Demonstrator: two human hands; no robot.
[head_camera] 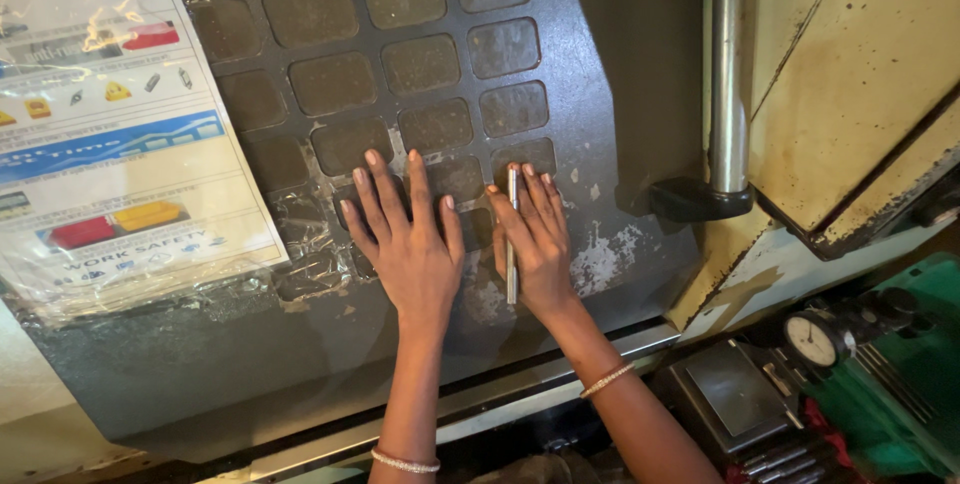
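My left hand [408, 234] lies flat, fingers spread, on a dark grey machine control panel [300, 344] with worn square membrane keys [420, 64]. Its fingertips press on keys in the lower rows. My right hand [535, 239] rests just to the right of it on the same panel and holds a thin silver metal rod [512, 244] upright between its fingers, while the fingertips touch the lowest right key. Both wrists wear thin bracelets. Torn clear film [310, 254] covers the keys beside my left hand.
A laminated poster with pictures [110, 114] is stuck on the panel's left. A steel bar handle [728, 64] with a black foot runs down a cream, chipped machine door [860, 74] at right. A dial gauge [812, 340] and green machine parts [900, 394] sit lower right.
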